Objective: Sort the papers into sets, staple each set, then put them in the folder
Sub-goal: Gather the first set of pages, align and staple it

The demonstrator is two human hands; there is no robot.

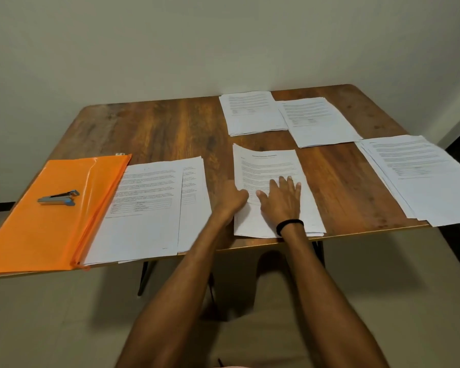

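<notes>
1. At the near edge of the table (170,128), just ahead of the person, the centre pile (271,166) of printed sheets lies with its long axis running away from them. Its far left corner curls up.
2. The right hand (280,200) lies flat on it, fingers straight and spread, pinning the lower half.
3. The left hand (230,199) sits at the pile's left edge, fingers curled, seemingly pinching it; any lift probably starts there.
4. Well apart to the left, the stapler (59,198) rests on the orange folder (37,229), nearer the left hand.
</notes>
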